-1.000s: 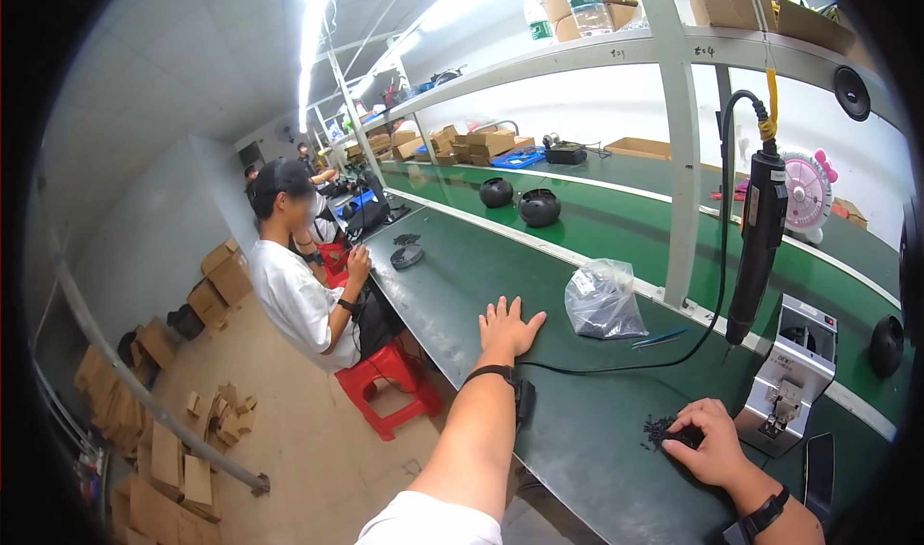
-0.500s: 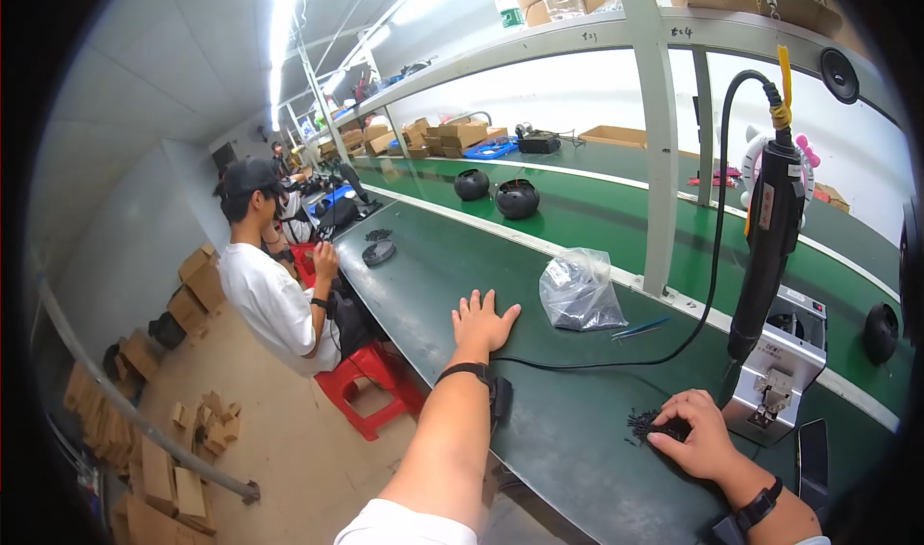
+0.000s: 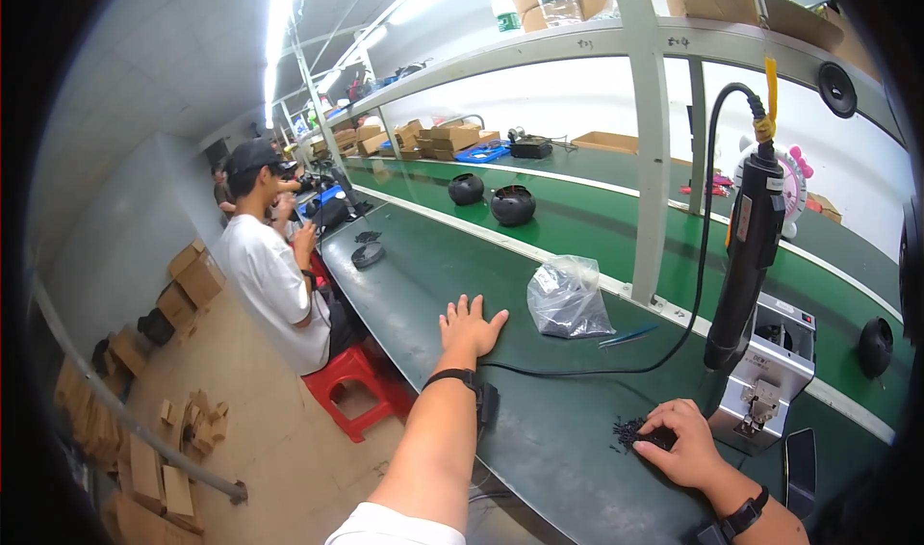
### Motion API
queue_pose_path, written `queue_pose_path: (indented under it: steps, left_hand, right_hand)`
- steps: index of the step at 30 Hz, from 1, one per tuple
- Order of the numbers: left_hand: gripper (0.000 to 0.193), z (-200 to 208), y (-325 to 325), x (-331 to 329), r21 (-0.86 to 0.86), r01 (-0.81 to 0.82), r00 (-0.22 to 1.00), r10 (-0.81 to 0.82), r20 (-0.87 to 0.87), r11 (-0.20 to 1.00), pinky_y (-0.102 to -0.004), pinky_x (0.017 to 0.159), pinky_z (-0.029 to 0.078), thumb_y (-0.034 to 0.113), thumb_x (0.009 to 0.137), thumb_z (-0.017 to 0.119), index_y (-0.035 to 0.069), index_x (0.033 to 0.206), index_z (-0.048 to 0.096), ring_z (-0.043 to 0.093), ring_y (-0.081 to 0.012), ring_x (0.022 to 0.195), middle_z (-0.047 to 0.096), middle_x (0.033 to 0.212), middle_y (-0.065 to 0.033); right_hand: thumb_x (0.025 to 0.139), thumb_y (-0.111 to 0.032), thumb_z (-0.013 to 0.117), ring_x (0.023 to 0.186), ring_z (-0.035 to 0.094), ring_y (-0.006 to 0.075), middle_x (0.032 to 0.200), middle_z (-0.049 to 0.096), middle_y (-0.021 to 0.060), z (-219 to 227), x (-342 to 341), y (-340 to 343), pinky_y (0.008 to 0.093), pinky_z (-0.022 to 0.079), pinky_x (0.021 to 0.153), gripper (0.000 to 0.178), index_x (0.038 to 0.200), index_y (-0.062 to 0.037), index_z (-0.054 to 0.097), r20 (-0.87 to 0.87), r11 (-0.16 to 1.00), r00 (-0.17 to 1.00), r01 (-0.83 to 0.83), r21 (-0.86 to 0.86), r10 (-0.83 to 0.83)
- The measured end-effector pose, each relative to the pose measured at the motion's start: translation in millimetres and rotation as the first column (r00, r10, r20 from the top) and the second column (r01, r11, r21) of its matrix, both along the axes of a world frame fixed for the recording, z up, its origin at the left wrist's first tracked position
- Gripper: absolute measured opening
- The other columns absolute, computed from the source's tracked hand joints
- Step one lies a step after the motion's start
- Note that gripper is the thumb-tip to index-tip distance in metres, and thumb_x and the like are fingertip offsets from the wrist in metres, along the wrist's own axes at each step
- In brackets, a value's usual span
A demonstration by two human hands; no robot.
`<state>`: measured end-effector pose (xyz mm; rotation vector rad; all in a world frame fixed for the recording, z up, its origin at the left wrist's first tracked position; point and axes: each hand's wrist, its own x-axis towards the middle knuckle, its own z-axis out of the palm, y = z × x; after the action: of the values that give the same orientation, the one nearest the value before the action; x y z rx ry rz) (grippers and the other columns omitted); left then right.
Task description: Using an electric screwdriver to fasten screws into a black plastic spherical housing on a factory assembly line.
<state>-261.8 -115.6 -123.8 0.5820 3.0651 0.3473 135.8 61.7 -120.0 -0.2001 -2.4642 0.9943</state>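
Head view: a pile of small black pieces point(image 3: 628, 434) lies on the dark green table point(image 3: 568, 429), at the left of the right hand's point(image 3: 691, 444) fingertips and reaching up to them; the pile shows no clear long axis, and the single pieces are too small to read for direction; the right hand is clearly nearer, its thumb and fingers curled with a dark patch between them; whether they are clamped on a piece, I cannot tell; the left hand point(image 3: 469, 333) rests palm down, fingers spread, well apart from the pile and gripping nothing visible.

Containers: a clear plastic bag point(image 3: 568, 299) stands beyond the left hand, toward the right, with dark contents not identifiable; a round dark dish point(image 3: 368, 254) sits farther along the table, contents unclear, beside another small black heap point(image 3: 368, 237).

Surroundings: a black power screwdriver point(image 3: 746, 246) hangs above a silver machine point(image 3: 765, 381), which stands just beyond the right hand; a phone point(image 3: 800, 473) lies near the right wrist; a co-worker point(image 3: 274, 275) sits at the left.
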Motion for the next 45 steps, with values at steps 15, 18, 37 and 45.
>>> queue_pose_path:
  steps: [15, 18, 37, 45]
  left_hand:
    - [0.087, -4, -1, 5, 0.015, 0.019, 1.0, -0.019, 0.009, 1.0, -0.0496, 0.127, 0.012, 0.073, 0.095, 0.04, 0.019, 0.162, 0.029, 0.016, -0.034, 0.157, 0.02, 0.17, -0.0109]
    - [0.087, -4, 3, 4, 0.014, 0.031, 1.0, -0.031, 0.003, 0.999, -0.0503, 0.126, 0.012, 0.074, 0.095, 0.04, 0.019, 0.162, 0.029, 0.016, -0.0343, 0.157, 0.02, 0.17, -0.0115]
    - [0.078, 150, 55, -157, -0.404, 0.327, 0.945, -0.302, 0.126, 0.854, -0.0454, 0.107, 0.047, 0.062, 0.084, 0.072, -0.001, 0.13, 0.065, 0.059, -0.0381, 0.128, 0.06, 0.14, -0.0228]
    - [0.107, 178, 179, -197, -0.256, 0.511, 0.796, -0.564, -0.219, 0.821, -0.0462, 0.109, 0.048, 0.043, 0.058, 0.096, 0.015, 0.149, 0.046, 0.05, -0.0357, 0.136, 0.053, 0.147, -0.0158]
  right_hand:
    - [0.072, -0.018, 0.085, 0.103, 0.058, 0.0312, 0.101, 0.065, 0.0108, -1, 5, -2, 0.0412, 0.046, 0.092, 0.022, 0.088, -0.0085, 0.072, -0.032, 1.0, 0.999, 0.005, -0.005, -0.005]
    - [0.073, -0.019, 0.086, 0.103, 0.059, 0.0311, 0.101, 0.065, 0.0109, -2, 5, 0, 0.0409, 0.046, 0.092, 0.022, 0.088, -0.0087, 0.072, -0.036, 1.0, 0.999, 0.012, -0.013, -0.013]
    - [0.075, -0.036, 0.085, 0.109, 0.057, 0.0319, 0.108, 0.064, 0.013, 7, -6, -8, 0.0413, 0.047, 0.094, 0.034, 0.093, -0.0093, 0.074, 0.054, 0.992, 0.991, 0.121, 0.02, -0.122]
    - [0.078, -0.037, 0.083, 0.115, 0.055, 0.0435, 0.12, 0.058, 0.023, 20, -5, -15, 0.0507, 0.046, 0.097, 0.049, 0.111, -0.0053, 0.065, 0.125, 0.989, 0.981, 0.15, 0.015, -0.15]
